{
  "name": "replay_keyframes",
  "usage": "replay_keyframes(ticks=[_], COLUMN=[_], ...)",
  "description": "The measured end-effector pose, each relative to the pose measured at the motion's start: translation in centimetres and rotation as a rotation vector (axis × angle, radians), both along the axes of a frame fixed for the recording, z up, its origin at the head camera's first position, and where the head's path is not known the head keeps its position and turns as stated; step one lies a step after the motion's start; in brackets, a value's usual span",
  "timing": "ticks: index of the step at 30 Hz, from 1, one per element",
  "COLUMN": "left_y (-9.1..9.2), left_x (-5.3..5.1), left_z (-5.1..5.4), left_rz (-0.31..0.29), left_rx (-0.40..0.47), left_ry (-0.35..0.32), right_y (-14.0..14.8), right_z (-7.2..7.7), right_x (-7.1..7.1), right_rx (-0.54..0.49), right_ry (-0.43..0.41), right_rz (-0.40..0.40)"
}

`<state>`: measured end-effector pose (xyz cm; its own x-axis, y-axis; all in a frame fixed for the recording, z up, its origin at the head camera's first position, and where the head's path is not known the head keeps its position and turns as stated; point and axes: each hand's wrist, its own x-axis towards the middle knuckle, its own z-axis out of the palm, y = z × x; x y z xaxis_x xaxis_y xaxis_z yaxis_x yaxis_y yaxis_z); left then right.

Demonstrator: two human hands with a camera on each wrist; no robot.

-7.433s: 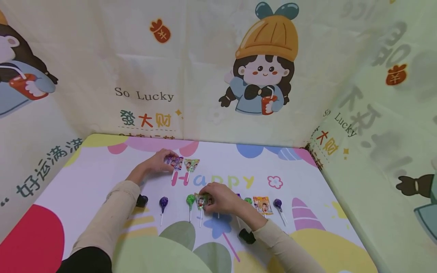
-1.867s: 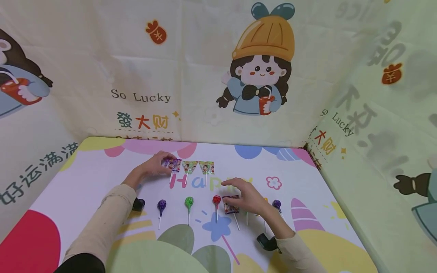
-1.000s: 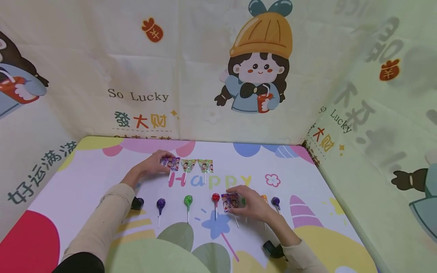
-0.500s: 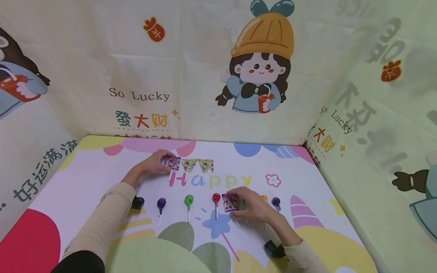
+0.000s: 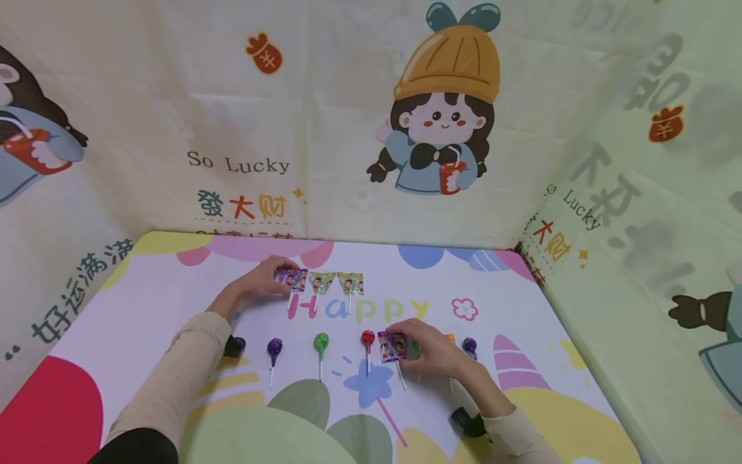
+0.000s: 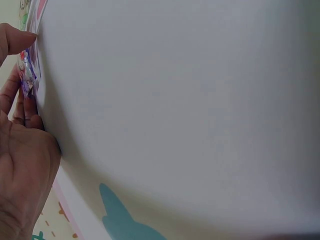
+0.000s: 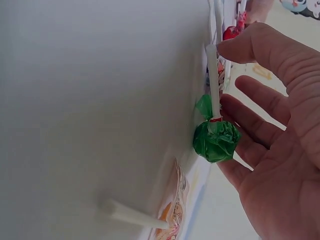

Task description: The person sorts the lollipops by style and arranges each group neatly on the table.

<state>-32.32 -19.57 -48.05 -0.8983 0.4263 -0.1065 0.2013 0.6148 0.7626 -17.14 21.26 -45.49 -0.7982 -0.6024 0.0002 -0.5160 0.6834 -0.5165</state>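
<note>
At the back left, my left hand (image 5: 263,278) holds a flat purple-wrapped lollipop (image 5: 296,280), fingers at its top and thumb near its stick. Two lollipops in light-green packets, one (image 5: 321,282) and another (image 5: 351,283), lie beside it to the right. My right hand (image 5: 431,348) curves around another purple-packet lollipop (image 5: 392,347) in the front row, index finger at its upper edge and thumb by its lower edge. In the right wrist view a round green lollipop (image 7: 216,140) lies close to the palm; the right hand mostly hides it in the head view.
Across the front row lie round lollipops: purple (image 5: 275,348), green (image 5: 321,343), red (image 5: 368,338) and another purple (image 5: 470,348). An orange packet (image 5: 449,338) is partly behind the right hand. Printed cloth walls (image 5: 336,129) enclose the table.
The right hand has set a light-green-packet lollipop in the back row, then come down on the purple-packet one in the front row. The left hand has stayed put.
</note>
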Motion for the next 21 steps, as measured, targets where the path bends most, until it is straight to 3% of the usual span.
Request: replay_keyframes(ticks=[5, 21], left_y=[0.10, 0.12], left_x=[0.14, -0.17], left_z=[0.12, -0.27], left_rz=[0.018, 0.010], left_rx=[0.011, -0.020], left_ry=[-0.023, -0.009], right_y=[-0.11, -0.42], right_z=[-0.06, -0.22], right_x=[-0.13, -0.63], right_rx=[0.012, 0.033], right_ry=[-0.001, 0.029], right_rz=[0.006, 0.021])
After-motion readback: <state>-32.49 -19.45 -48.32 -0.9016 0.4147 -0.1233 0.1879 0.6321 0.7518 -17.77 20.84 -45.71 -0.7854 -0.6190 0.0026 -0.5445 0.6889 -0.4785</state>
